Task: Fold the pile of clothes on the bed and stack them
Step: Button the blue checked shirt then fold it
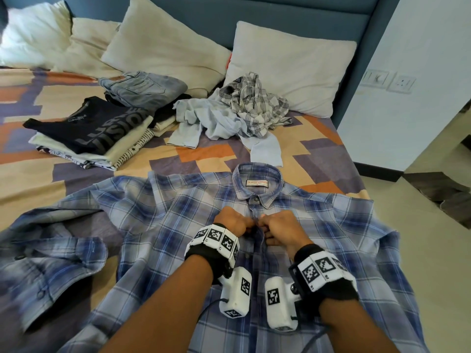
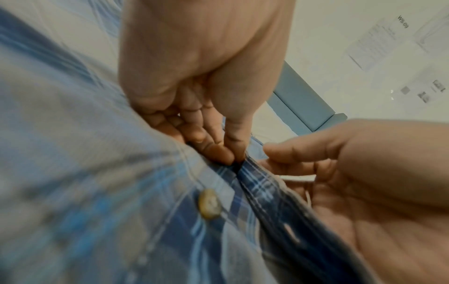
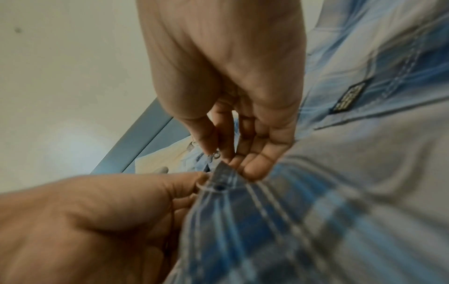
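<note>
A blue plaid shirt (image 1: 193,225) lies spread face up on the bed, collar (image 1: 257,184) away from me, left sleeve crumpled at the near left. Both hands meet at its button placket just below the collar. My left hand (image 1: 251,225) pinches one placket edge between thumb and forefinger (image 2: 234,157). My right hand (image 1: 265,226) pinches the other edge, a small button at its fingertips (image 3: 218,155). A lower button (image 2: 209,203) lies unfastened beside the buttonhole strip. A folded stack (image 1: 89,133) with a black printed T-shirt on top sits at the left.
Folded jeans (image 1: 142,87) lie behind the stack. A crumpled light blue shirt (image 1: 204,118) and a grey checked shirt (image 1: 254,103) are heaped before the pillows (image 1: 293,67). The bed's right edge (image 1: 356,179) drops to a tiled floor.
</note>
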Available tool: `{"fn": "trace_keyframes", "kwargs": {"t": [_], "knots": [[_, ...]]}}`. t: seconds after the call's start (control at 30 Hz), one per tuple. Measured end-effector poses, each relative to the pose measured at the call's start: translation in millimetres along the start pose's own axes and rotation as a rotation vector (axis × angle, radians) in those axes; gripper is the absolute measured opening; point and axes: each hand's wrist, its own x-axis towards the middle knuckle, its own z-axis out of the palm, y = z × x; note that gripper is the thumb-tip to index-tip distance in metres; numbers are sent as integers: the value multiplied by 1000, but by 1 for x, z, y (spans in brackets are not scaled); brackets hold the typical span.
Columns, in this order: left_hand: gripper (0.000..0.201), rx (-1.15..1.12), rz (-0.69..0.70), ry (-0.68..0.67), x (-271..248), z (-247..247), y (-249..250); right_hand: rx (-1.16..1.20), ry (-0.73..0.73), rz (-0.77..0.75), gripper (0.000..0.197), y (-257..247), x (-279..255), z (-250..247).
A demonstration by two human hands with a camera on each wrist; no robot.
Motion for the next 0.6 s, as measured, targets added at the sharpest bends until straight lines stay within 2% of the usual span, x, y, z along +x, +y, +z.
{"fn": "trace_keyframes", "kwargs": {"t": [0.17,0.3,0.4,0.53,0.6], "knots": [[21,-46,-5,18,2,-1,-2,114,-79,74,11,1,2,-9],[39,-74,-26,-12,2,1,-2,12,-24,66,11,9,11,-2],[52,-34,-81,41,-2,3,1,-8,-6,63,19,11,16,2],[46,62,-118,50,-4,4,9,-27,-12,33,19,15,14,3],[34,91,-103,48,-4,6,10,-13,-35,41,20,15,14,3]]}}
